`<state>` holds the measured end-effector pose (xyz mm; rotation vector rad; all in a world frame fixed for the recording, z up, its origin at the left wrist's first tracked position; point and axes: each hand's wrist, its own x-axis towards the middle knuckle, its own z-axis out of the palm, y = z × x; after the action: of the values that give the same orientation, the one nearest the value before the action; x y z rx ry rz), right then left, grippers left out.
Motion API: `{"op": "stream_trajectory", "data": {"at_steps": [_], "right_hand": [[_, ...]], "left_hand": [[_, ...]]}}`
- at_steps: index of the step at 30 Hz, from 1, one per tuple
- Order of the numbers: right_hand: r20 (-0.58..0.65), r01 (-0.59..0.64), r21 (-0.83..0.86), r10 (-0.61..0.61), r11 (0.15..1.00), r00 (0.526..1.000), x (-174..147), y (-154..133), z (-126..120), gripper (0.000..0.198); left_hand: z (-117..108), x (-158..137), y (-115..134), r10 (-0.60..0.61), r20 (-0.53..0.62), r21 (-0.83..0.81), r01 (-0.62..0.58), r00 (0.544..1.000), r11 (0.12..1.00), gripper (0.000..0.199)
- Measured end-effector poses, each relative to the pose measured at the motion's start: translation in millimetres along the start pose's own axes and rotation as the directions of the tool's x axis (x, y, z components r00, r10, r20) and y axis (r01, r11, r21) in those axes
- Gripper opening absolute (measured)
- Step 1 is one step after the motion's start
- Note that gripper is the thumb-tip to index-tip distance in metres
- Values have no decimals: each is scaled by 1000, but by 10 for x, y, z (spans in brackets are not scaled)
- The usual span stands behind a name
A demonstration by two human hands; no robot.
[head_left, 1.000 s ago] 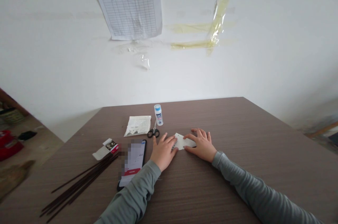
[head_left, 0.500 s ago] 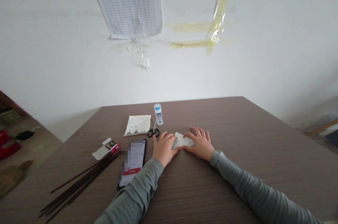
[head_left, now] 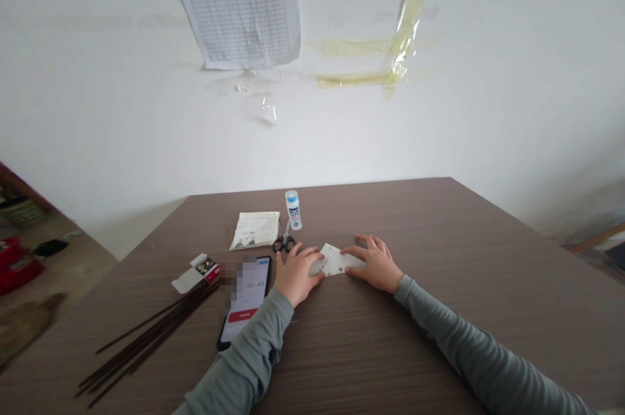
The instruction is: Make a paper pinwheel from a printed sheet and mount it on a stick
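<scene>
A small folded piece of printed paper (head_left: 334,260) lies on the brown table between my two hands. My left hand (head_left: 299,275) grips its left end, thumb at the near edge and fingers over the top. At the right end, my right hand (head_left: 377,263) holds it the same way, its other fingers curved above the table. The paper's two ends are partly hidden under my fingers. Just beyond my left hand lie black-handled scissors (head_left: 284,243), blades pointing toward a glue bottle (head_left: 293,210) with a blue band.
A phone (head_left: 245,301) showing a timer lies left of my left forearm. Further left are several thin dark sticks (head_left: 151,337) and an opened small box (head_left: 206,268). Folded printed paper (head_left: 254,230) lies behind the phone. The table (head_left: 439,219) meets a white wall at the back.
My hands have moved slightly apart along the folded paper, the left one leftward and the right one rightward. More of the paper's middle now shows.
</scene>
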<state>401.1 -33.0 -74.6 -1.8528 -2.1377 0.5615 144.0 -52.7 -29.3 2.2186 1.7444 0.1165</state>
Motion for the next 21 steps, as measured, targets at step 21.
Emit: {"op": "stream_trajectory", "data": {"at_steps": [21], "right_hand": [[115, 169, 109, -181, 980, 977, 176, 675, -169, 54]], "left_hand": [[-274, -137, -457, -30, 121, 102, 18, 992, 995, 70]]}}
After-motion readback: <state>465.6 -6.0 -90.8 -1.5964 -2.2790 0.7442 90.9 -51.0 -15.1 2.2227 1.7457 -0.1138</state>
